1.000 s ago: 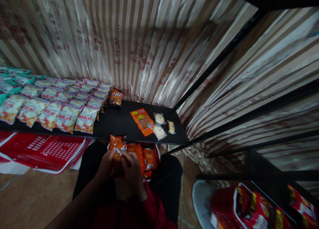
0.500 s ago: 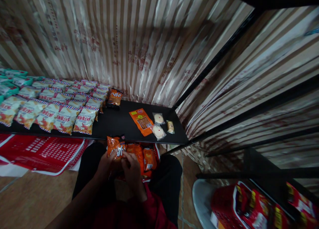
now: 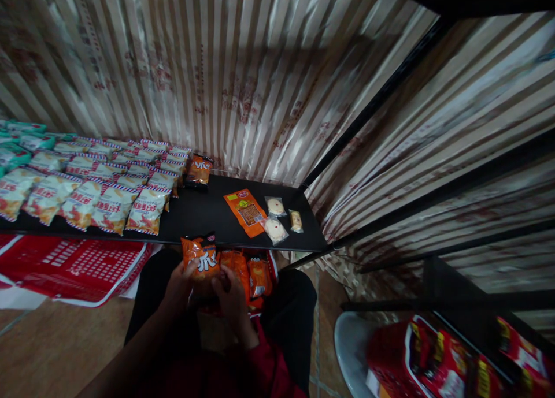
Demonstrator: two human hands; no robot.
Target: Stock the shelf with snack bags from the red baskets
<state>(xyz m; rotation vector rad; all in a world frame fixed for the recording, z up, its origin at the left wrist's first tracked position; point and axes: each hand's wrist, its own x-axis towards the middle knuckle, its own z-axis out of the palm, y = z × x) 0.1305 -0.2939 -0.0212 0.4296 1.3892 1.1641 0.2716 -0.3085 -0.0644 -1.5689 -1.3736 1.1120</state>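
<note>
Pale snack bags (image 3: 147, 212) crowd the left of the black shelf (image 3: 195, 216), an orange pouch (image 3: 245, 213) and wrapped cakes (image 3: 276, 229) lie toward its right end, and black bars (image 3: 368, 112) slant past that end. Just off the front edge, the left hand (image 3: 177, 285) grasps an orange bag (image 3: 203, 260); the right hand's (image 3: 232, 297) fingers are bent at its side, grip unclear. Its lettering shows more fully than before.

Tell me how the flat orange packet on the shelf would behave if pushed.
The flat orange packet would probably flex, as it looks thin. Lying flat on the black shelf, it seems unlikely to roll. Its edge appears to meet a round wrapped biscuit, which might shift too.
</note>
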